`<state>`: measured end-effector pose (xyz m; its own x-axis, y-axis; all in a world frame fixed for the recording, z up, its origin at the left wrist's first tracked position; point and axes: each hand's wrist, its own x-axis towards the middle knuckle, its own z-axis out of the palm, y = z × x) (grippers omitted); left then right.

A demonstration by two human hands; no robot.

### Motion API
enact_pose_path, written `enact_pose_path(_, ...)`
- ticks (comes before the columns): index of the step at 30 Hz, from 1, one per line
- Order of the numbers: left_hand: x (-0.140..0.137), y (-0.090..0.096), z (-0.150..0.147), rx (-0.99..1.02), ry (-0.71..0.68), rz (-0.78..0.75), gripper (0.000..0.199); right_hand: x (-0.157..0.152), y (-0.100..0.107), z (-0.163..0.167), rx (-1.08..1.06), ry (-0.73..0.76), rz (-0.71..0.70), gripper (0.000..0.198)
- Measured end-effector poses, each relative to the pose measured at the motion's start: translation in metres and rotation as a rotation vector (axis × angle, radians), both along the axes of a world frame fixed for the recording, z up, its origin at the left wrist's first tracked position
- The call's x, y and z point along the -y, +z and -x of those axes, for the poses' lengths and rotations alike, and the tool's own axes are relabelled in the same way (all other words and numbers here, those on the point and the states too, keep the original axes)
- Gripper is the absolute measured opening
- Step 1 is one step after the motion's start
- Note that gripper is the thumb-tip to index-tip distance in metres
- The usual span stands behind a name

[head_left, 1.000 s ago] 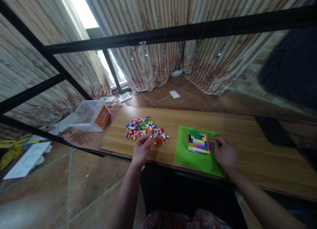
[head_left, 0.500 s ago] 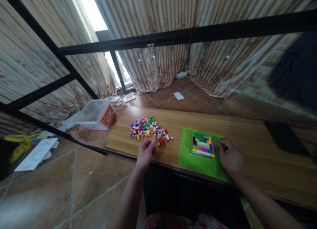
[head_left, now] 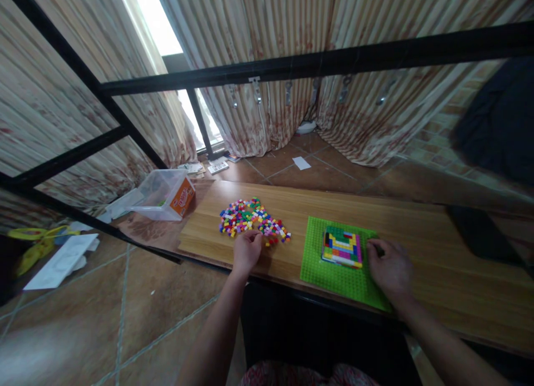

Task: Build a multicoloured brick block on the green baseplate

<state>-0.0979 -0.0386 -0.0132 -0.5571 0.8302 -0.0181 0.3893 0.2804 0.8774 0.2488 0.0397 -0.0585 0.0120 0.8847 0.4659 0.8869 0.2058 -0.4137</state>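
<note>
At the front edge of a pile of small coloured toy bricks (head_left: 244, 214), my left hand (head_left: 247, 252) is closed, thumb and fingers pinched together. Whatever lies between those fingertips is hidden. A green studded baseplate (head_left: 315, 263) lies to the right of the pile. On it sits a squarish block built of multicoloured bricks (head_left: 342, 248), with green, yellow, white, blue and pink on top. My right hand (head_left: 390, 266) rests at the baseplate's right edge, beside the built block but apart from it. Its fingers are curled closed, and what they hold, if anything, cannot be made out.
The wooden table (head_left: 434, 275) carries a dark flat object (head_left: 479, 233) at the right. Beyond its left end stands a clear plastic bin (head_left: 161, 197) with an orange label. A black metal bar (head_left: 292, 66) with hooks crosses behind the table, before striped curtains.
My left hand has shifted slightly up against the brick pile, its fingers now turned so the tips are less visible. My right hand and the built block stay put.
</note>
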Motion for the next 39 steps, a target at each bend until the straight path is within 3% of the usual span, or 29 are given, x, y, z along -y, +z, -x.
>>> enact_pose_path(6, -0.006, 0.004, 0.005, -0.308, 0.026, 0.114, 0.021, 0.0, 0.001, 0.001, 0.008, -0.007, -0.001, 0.029)
enact_pose_path(10, -0.006, 0.003, 0.008, -0.286, 0.015, 0.069, 0.029, 0.001, 0.001, 0.002, -0.003, -0.001, -0.01, 0.029)
enact_pose_path(18, -0.006, 0.001, 0.014, -0.375, -0.019, 0.024, 0.025, 0.0, 0.0, 0.002, -0.013, -0.004, 0.016, 0.029)
enact_pose_path(25, -0.011, 0.007, 0.012, -0.486, -0.015, 0.079, 0.022, -0.002, -0.003, 0.002, -0.038, -0.004, 0.004, 0.029)
enact_pose_path(29, -0.011, 0.013, 0.009, -0.424, 0.071, 0.058, 0.019, -0.002, -0.003, 0.003, -0.054, 0.001, -0.012, 0.029)
enact_pose_path(32, -0.009, 0.018, 0.002, -0.277, 0.091, -0.051, 0.017, -0.001, -0.001, 0.004, -0.061, 0.0, -0.008, 0.027)
enact_pose_path(39, -0.017, 0.026, -0.054, 0.151, -0.295, -0.203, 0.006, -0.001, 0.004, 0.007, -0.089, 0.003, 0.026, 0.026)
